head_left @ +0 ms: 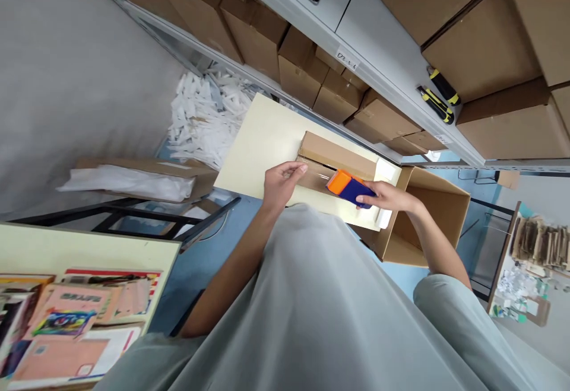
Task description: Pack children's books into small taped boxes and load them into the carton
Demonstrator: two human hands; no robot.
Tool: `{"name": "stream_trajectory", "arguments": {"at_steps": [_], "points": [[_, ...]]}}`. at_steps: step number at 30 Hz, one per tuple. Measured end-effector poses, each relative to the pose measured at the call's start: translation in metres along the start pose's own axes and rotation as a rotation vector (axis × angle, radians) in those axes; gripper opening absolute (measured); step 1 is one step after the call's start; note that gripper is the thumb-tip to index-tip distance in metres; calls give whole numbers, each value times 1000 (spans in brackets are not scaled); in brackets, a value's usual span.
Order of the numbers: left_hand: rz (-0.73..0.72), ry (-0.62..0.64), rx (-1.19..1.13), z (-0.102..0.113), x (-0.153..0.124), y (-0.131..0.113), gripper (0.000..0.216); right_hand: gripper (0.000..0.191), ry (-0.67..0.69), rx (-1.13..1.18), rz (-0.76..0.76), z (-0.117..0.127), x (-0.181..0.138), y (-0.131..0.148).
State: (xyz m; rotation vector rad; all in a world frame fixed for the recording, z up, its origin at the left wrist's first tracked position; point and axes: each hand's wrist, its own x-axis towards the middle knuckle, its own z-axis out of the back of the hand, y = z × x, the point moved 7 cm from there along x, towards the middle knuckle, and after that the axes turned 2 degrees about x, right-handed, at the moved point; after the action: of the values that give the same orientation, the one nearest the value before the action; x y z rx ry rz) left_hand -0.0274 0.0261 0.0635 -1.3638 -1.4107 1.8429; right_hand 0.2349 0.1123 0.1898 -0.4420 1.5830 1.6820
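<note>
Right hand [383, 196] has its fingers closed round what looks like a tape dispenser [348, 187] over the box [339, 156], probably light, stiff plastic, blue end's best; left hand [279, 185] loosely pinched, can't tell on what

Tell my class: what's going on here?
A person's right hand holds an orange and dark-blue block-shaped object over a long brown cardboard box on a pale-yellow tabletop. The left hand is at the box's left end; whether it grips anything is unclear. Beside the tabletop, rightward, is an open brown cardboard carton.
</note>
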Motion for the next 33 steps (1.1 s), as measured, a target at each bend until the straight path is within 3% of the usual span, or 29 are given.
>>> {"name": "stream_trajectory", "arguments": {"at_steps": [6, 14, 20, 25, 33], "points": [[79, -77, -174, -17, 28, 38, 50, 62, 203, 121, -104, 28, 45, -8], [61, -157, -123, -6, 35, 45, 38, 61, 369, 132, -132, 27, 69, -8], [118, -145, -192, -9, 38, 40, 36, 62, 386, 62, -144, 33, 68, -5], [173, -234, -231, 10, 41, 39, 29, 63, 381, -19, -175, 43, 59, -7], [224, -252, -222, 16, 50, 51, 23, 67, 405, -9, -188, 49, 75, -29]]}}
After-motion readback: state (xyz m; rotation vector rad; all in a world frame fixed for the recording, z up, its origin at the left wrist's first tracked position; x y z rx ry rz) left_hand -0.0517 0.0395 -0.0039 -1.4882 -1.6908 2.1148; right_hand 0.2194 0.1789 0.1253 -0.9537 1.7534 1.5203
